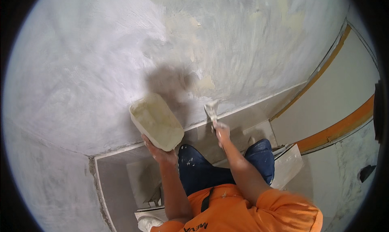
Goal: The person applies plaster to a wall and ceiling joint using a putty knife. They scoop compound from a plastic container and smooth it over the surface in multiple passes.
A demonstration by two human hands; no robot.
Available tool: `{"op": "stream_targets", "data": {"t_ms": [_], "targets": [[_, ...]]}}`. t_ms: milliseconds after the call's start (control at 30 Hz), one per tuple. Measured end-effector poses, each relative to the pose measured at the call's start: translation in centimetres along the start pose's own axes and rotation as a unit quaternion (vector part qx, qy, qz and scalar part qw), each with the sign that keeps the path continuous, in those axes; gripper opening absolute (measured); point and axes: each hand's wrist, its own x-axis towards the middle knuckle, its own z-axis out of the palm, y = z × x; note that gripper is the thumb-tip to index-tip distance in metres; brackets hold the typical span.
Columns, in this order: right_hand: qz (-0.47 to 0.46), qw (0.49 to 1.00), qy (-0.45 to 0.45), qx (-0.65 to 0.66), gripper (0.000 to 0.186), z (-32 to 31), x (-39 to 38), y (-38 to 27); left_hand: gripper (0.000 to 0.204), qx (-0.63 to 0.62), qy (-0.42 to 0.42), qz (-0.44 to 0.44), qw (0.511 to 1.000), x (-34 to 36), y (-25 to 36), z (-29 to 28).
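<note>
One rounded, smeared tub (172,137) is held by the left grip (162,152); right grip (221,133) clasps flared scraper (212,109).

The tub (174,137) looks smooth plastic, the wall (93,70) rough matt plaster

Tub (169,141) left of scraper (212,109), wall (194,41) ahead

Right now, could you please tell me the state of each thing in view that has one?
Wall: patchily coated
Tub: open, smeared inside with pale residue
Putty knife: coated with pale residue; wall contact unclear
Left hand: holding the tub
Right hand: gripping the putty knife
Trousers: spattered with pale spots
</note>
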Motion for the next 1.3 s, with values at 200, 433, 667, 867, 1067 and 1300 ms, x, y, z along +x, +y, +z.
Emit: {"op": "stream_targets", "data": {"t_ms": [200, 433, 667, 867, 1067, 1300], "targets": [[-0.052, 0.998, -0.019, 0.037, 0.022, -2.7, -2.7, 1.0, 0.072, 0.01, 0.007, -0.01, 1.0, -0.2, -0.2, 0.4], [-0.139, 0.988, -0.071, 0.011, 0.018, 6.9, -6.3, -19.0, 0.072, 0.029, 0.026, -0.016, 0.999, -0.2, -0.2, -0.2], [-0.039, 0.994, 0.024, -0.099, 0.025, 3.4, -1.3, -6.2, 0.071, 0.026, 0.011, -0.011, 1.0, -0.5, 0.3, 0.5], [0.01, 0.989, 0.096, -0.111, 0.024, -2.6, -2.4, 1.0, 0.073, 0.008, -0.011, -0.031, 0.999, -0.3, 0.0, 0.6], [-0.154, 0.987, -0.046, -0.001, 0.027, 3.3, -6.0, -16.0, 0.073, 0.026, -0.006, -0.032, 0.999, -0.5, 0.0, -0.1], [-0.156, 0.982, 0.004, -0.109, 0.033, 5.2, -1.0, -14.6, 0.071, 0.016, -0.015, -0.033, 0.999, -0.6, -0.3, 0.6]]}}
